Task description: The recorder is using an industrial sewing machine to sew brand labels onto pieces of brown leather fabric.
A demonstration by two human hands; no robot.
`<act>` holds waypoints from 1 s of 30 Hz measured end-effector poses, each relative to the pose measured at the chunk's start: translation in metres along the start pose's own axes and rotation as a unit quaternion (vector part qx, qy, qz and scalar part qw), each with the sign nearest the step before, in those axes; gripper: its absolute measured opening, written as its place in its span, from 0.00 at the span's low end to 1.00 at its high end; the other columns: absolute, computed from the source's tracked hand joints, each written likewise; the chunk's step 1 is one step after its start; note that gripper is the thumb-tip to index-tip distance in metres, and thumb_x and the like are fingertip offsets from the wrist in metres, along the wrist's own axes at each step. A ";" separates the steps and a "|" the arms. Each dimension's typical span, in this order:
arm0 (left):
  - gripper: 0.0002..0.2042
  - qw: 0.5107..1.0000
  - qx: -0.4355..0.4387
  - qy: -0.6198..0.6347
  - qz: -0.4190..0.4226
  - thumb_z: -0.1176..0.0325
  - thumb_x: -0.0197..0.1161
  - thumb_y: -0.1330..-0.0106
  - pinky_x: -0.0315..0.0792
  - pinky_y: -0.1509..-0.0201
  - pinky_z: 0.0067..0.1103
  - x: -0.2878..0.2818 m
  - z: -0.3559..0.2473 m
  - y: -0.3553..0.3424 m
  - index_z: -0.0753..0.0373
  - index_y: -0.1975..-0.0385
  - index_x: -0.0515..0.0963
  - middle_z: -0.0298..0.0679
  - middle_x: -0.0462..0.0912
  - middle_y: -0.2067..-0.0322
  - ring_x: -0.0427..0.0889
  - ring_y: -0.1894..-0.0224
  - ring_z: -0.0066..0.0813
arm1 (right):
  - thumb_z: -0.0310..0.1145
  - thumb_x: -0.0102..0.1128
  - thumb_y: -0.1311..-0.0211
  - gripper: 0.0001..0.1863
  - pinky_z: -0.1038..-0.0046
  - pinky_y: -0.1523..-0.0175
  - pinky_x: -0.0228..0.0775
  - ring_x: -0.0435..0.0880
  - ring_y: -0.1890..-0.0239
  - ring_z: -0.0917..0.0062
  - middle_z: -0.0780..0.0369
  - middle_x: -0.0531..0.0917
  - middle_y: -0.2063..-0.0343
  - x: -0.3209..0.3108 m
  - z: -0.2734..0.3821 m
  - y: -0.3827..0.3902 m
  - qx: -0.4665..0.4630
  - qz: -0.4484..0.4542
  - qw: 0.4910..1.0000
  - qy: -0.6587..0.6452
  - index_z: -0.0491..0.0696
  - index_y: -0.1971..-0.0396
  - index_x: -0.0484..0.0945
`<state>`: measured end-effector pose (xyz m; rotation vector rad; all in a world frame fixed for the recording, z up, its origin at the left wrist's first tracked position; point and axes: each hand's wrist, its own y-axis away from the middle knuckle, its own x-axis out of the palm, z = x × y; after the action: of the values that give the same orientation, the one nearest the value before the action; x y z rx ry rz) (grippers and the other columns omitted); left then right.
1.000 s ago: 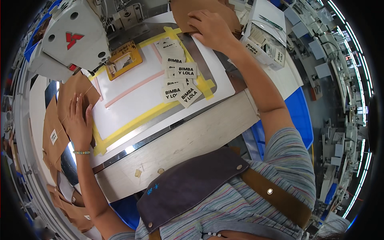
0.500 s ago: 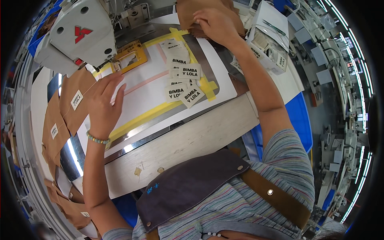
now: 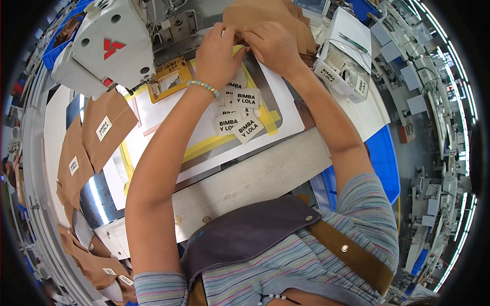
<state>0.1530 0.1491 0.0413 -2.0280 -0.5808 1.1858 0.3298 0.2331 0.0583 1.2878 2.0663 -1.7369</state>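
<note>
"Brown stack [image 3: 263, 18]: upper centre of the frame, flat brown pieces heaped, edges fanned to the right. And the hands?"

"Left hand [image 3: 217, 53] and right hand [image 3: 273, 48]: side by side at the stack's near edge, fingers bent and drawn narrow. Whether a piece was pinched between them, I could not tell."

"Lettering?"

"White labels [image 3: 246, 98], loose and overlapping, right of centre: two lines of bold dark capitals. Same print on the two labelled brown pieces [image 3: 109, 115], left of the frame, one label apiece. Yellow frame [image 3: 168, 79], upper left of centre: handwritten marks in dark ink. Machine head [image 3: 112, 46], upper left: white casing, red emblem."

"Surface and room?"

"White sheet [image 3: 287, 109] edged with yellow tape [image 3: 206, 145]; pale worktop [image 3: 255, 171] in front. Label box [image 3: 344, 71], upper right, tweezers [image 3: 353, 42] on top. Blue bin [image 3: 383, 153], right of centre. Workstations [image 3: 416, 104] ran down the right side."

"Obscured items?"

"Fingertips of both hands, hard to make out against the stack. Upper labels, partly covered by the left wrist. Stack, cut by the top edge. Grey device [image 3: 312, 5] beside it, likewise cut. Handwriting on the frame, mostly too small to read."
</note>
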 end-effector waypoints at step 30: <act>0.07 0.990 -0.079 0.061 -0.099 0.75 0.63 0.27 0.83 0.61 0.30 -0.014 0.049 -0.005 0.59 0.54 0.86 0.45 0.91 0.65 0.92 0.66 0.42 | 0.20 0.61 0.48 0.17 0.56 0.42 0.78 0.84 0.44 0.56 0.54 0.88 0.52 -0.043 -0.023 -0.028 0.261 0.060 0.963 0.041 0.45 0.58 0.89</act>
<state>0.1029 0.1596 0.0368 -2.1018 -0.8163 0.9178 0.3467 0.2326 0.1124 1.5974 1.5693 -2.2964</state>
